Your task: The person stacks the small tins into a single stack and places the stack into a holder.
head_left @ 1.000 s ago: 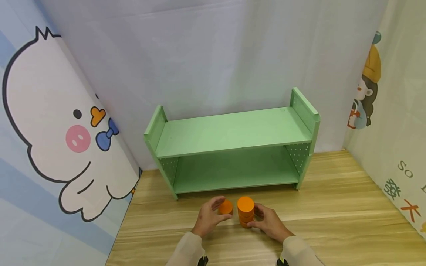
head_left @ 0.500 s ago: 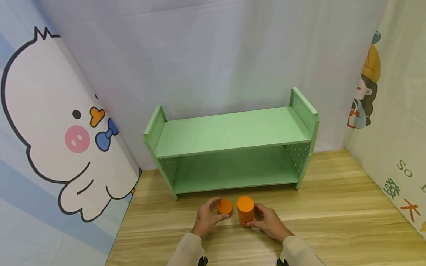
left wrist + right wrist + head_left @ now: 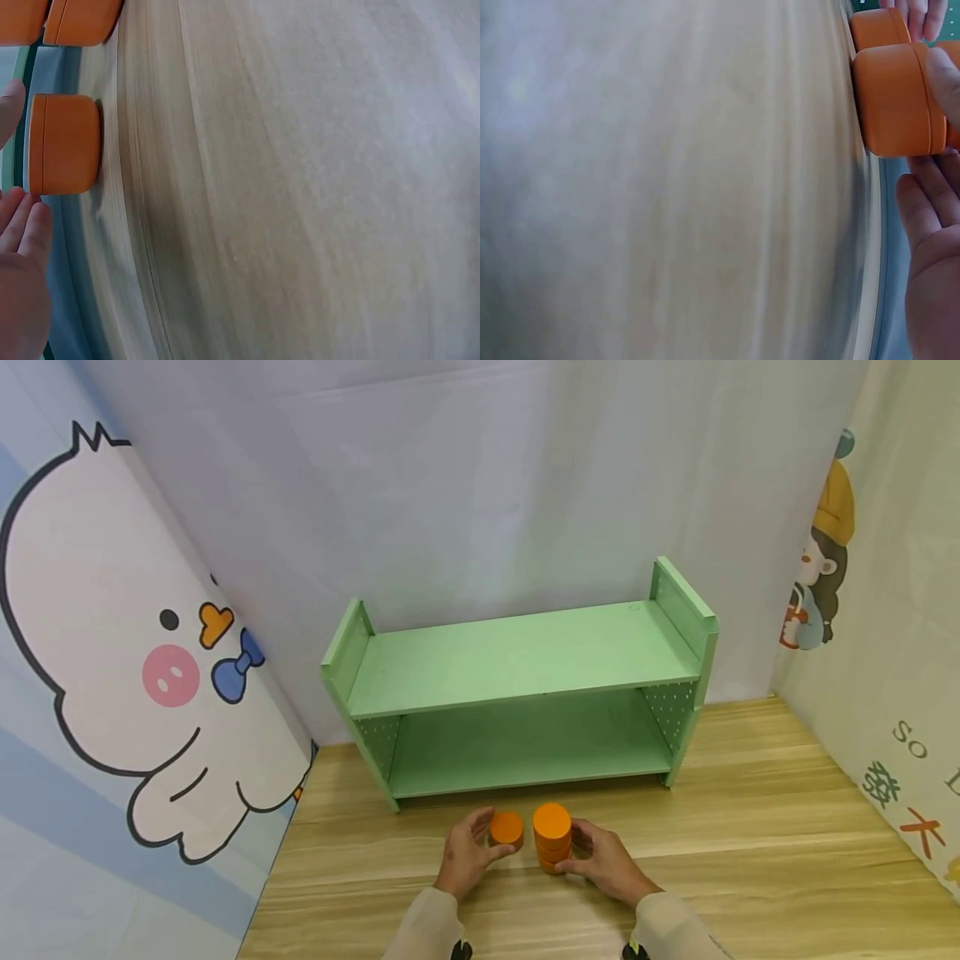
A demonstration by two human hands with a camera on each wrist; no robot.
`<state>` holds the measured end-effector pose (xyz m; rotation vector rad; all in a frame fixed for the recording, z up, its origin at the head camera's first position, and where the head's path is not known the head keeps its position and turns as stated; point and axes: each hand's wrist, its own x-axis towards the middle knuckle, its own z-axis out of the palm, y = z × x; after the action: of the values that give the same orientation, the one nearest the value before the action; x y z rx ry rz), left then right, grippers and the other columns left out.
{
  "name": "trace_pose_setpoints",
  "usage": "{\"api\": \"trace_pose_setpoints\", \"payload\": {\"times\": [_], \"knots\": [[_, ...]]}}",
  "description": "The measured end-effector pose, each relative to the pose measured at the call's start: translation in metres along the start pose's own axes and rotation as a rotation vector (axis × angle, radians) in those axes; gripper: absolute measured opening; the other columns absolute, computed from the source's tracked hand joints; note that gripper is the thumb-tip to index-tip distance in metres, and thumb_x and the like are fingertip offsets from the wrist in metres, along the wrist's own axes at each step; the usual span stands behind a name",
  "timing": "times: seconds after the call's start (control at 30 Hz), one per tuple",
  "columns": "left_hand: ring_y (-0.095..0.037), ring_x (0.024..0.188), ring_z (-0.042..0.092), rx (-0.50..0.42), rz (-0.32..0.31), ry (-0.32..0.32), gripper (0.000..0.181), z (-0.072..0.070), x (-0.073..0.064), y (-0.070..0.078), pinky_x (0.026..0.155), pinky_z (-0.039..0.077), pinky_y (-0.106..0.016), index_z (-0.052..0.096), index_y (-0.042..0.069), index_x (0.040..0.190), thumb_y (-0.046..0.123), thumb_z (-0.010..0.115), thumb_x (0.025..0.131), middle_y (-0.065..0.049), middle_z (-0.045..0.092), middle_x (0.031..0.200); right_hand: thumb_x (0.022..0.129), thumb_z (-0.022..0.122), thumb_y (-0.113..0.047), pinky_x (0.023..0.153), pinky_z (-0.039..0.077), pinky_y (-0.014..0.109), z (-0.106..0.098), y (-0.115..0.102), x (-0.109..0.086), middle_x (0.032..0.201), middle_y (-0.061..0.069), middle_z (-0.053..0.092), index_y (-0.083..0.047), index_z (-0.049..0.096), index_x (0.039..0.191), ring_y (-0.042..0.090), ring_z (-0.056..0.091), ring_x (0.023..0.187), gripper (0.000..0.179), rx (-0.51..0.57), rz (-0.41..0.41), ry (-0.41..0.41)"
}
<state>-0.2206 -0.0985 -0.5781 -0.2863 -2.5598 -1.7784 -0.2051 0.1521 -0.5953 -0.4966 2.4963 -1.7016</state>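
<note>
From afar I'm seeing a white chick pic (image 3: 97, 635) at L. A green shelf (image 3: 525, 660) is standing on the wood table (image 3: 352, 852). In front, the person's L hand (image 3: 462, 857) is curving round an orange pot (image 3: 507, 830); I can't tell if it's gripping. That pot is sitting on the table, w/ a small gap btwn it & an orange stack (image 3: 552, 828), 2 pots tall. The R hand (image 3: 609, 865) is grasping the stack from its R side. Way over R, a girl pic (image 3: 829, 556) is showing.

orange containers (image 3: 506, 829): 3 | hands (image 3: 463, 857): 2 | shelf unit (image 3: 525, 662): 1 | table (image 3: 360, 860): 1
</note>
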Motion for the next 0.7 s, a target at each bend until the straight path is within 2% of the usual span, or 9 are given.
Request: {"api": "trace_pose_setpoints", "payload": {"times": [0.23, 0.7], "knots": [[-0.042, 0.122, 0.057, 0.027, -0.010, 0.017, 0.067, 0.0017, -0.0004, -0.0030, 0.103, 0.049, -0.046, 0.055, -0.011, 0.131, 0.001, 0.087, 0.074, -0.027, 0.057, 0.134, 0.080, 0.085, -0.023, 0.101, 0.049, 0.050, -0.0001, 0.0008, 0.0004, 0.132, 0.028, 0.058, 0.008, 0.053, 0.135, 0.043, 0.057, 0.122, 0.070, 0.006, -0.004, -0.003], [-0.044, 0.123, 0.056, -0.011, -0.015, 0.033, 0.065, 0.0075, 0.0021, -0.0069, 0.103, 0.049, -0.048, 0.054, -0.013, 0.131, -0.002, 0.085, 0.074, -0.030, 0.057, 0.132, 0.080, 0.085, -0.019, 0.102, 0.048, 0.050, -0.0005, -0.0015, 0.0011, 0.133, 0.029, 0.057, 0.009, 0.052, 0.135, 0.044, 0.056, 0.123, 0.069, 0.020, 0.004, -0.006]]}}
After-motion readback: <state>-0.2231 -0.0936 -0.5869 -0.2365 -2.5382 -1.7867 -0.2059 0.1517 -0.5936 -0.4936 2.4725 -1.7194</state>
